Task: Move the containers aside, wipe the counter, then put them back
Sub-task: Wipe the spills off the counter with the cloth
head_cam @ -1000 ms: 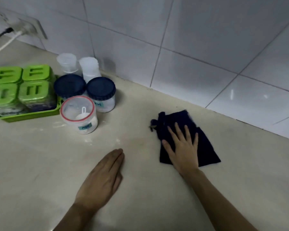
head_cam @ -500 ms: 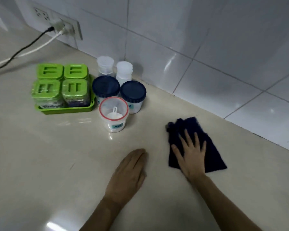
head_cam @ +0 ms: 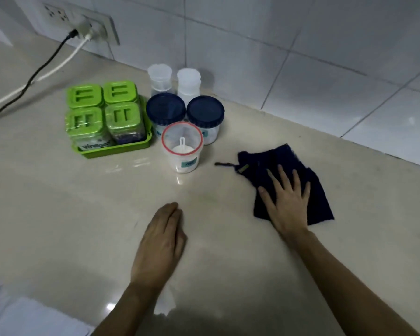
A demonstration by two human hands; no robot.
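Observation:
My right hand lies flat with fingers spread on a dark blue cloth on the beige counter. My left hand rests palm down on the bare counter, fingers together, holding nothing. Left of the cloth stands a group of containers: a clear tub with a red rim and a white scoop, two tubs with dark blue lids, and two small translucent cups by the wall. A green tray holds several green-lidded jars.
A white tiled wall runs behind the counter. A wall socket at the upper left has a black and a white cord trailing over the counter. A white fabric edge shows at the bottom left.
The view has shifted, so the containers and socket appear further right and lower. My right hand stays on the cloth and my left hand stays flat on the counter.

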